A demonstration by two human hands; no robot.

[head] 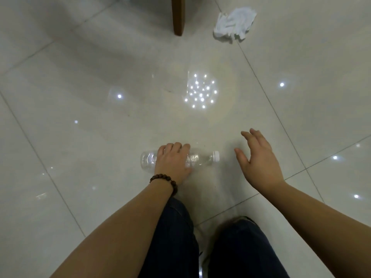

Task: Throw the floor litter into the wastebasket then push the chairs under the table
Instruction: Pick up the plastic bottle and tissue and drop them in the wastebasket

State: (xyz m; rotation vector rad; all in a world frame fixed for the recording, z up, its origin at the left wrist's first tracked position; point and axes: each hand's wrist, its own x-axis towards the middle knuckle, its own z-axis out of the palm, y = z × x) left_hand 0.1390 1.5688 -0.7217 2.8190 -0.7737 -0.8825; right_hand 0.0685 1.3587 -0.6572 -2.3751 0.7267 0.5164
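Clear plastic bottle [200, 158], white-capped, lies on its side on the tiled floor [80, 117] just ahead of my knees, cap toward 3 o'clock. Crumpled white paper [234, 25] rests well apart at 1 o'clock, beside a wooden chair leg [178, 17] at 12. Judged progress: early; both pieces are on the floor, and neither wastebasket nor table is in view. My left hand [173, 161] curls over the bottle's middle, fingers [176, 146] together. My right hand [259, 159] hovers at 3 o'clock, spread, empty.

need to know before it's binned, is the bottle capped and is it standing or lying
Capped and lying: the bottle rests on its side on the floor under the left hand, white cap on, pointing right.
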